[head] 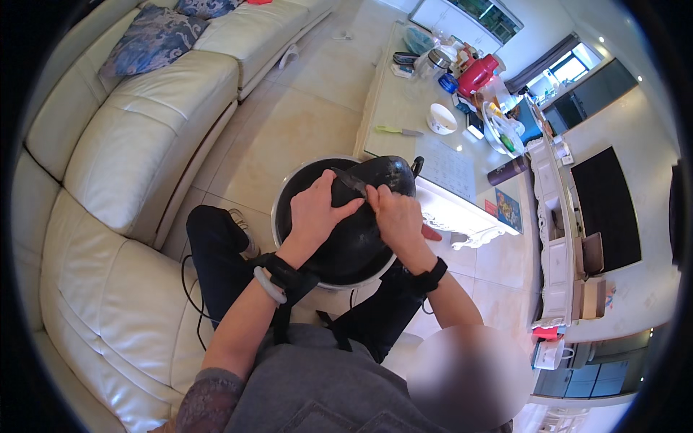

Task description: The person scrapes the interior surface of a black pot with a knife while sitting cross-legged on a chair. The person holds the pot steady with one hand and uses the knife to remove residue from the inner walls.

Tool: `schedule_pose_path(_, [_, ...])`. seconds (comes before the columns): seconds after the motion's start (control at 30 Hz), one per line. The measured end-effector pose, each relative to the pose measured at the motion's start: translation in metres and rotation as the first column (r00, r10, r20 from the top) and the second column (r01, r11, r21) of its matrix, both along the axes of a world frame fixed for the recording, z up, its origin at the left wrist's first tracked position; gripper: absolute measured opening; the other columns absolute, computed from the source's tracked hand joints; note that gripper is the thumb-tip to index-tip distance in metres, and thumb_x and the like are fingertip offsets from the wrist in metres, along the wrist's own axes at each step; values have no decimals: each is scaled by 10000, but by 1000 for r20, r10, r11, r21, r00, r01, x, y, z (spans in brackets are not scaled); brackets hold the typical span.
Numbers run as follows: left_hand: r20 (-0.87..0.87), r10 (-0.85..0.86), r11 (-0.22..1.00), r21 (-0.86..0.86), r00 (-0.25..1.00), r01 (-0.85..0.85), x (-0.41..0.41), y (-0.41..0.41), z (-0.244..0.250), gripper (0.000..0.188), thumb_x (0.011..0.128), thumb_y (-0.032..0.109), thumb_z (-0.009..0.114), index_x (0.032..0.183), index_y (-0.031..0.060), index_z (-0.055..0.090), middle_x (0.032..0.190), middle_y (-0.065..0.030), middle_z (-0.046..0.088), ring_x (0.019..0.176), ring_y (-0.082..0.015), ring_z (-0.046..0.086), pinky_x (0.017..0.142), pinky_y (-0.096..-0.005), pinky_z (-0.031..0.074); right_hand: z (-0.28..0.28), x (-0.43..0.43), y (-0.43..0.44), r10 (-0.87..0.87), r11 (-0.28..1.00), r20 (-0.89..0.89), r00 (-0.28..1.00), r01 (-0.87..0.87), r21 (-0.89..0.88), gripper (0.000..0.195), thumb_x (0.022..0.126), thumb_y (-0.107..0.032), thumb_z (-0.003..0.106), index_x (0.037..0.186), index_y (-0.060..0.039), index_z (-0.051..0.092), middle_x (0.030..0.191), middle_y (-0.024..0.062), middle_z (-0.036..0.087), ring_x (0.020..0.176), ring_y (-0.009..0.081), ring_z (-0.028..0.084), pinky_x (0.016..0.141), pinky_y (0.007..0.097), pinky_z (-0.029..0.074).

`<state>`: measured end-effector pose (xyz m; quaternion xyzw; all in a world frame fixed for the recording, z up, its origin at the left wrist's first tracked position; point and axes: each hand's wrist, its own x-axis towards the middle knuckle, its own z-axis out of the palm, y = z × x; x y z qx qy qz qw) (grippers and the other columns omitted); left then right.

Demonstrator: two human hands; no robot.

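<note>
A dark knife blade (351,182) points up and left from my right hand (392,211), whose fingers are closed around the knife. The blade lies over a black, bowl-shaped metal pan, likely a wok (354,233), with a small loop handle (417,165) at its upper right. My left hand (315,208) is against the pan's left part, its thumb reaching towards the blade and a fingertip near the blade's tip; whether it grips anything is unclear. The pan is tilted over a large round basin with a silvery rim (276,216), between my knees.
Ahead and right, a glass-topped table (395,108) holds a green-handled knife (398,130), a white bowl (441,119), a glass jar, a red thermos (476,76) and a purple flask (508,171). A cream leather sofa (124,157) runs along the left. A black cable (187,287) hangs beside my leg.
</note>
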<state>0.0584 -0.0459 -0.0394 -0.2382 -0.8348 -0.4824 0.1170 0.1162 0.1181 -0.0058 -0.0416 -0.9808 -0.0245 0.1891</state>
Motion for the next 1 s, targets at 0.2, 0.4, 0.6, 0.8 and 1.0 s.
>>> schedule_pose_path(0.2, [26,-23,999,26,999,22,-2,0,3,555,765,491,752,1079,81,550,893,-132,684,800,-322,677,659,-408,529,2,-14,26,-148,989,-95,984,146,-34,421,993,-356,507,690,-71,571,573,181,616,545,378,636,507,480,497])
schedule_pose_path(0.4, [72,0,1000,-8,997,1,-2,-2,5,567,764,485,755,1094,70,556,903,-149,685,820,-326,676,693,-406,527,2,-19,30,-135,991,-132,982,136,-4,427,996,-374,501,701,-77,587,569,165,618,532,373,633,505,473,500])
schedule_pose_path(0.6, [26,4,1000,-20,1000,-3,-1,0,0,548,765,511,745,1067,95,555,898,-117,687,794,-305,679,654,-399,531,2,-11,32,-156,987,-93,983,158,21,442,996,-375,499,698,-63,594,585,186,618,540,388,627,516,477,499])
schedule_pose_path(0.8, [67,-14,1000,15,998,13,-1,2,7,561,763,455,767,1104,62,558,908,-162,680,828,-340,672,711,-401,525,-10,-10,40,-54,998,-110,992,56,15,426,979,-372,533,678,-72,563,567,170,611,522,375,624,490,472,492])
schedule_pose_path(1.0, [126,-15,1000,3,992,15,-4,-4,11,553,767,441,766,1117,63,564,907,-169,683,836,-346,673,722,-406,527,3,-20,25,-136,987,-84,987,128,-99,392,991,-369,510,758,-62,585,591,189,603,560,413,606,536,506,472])
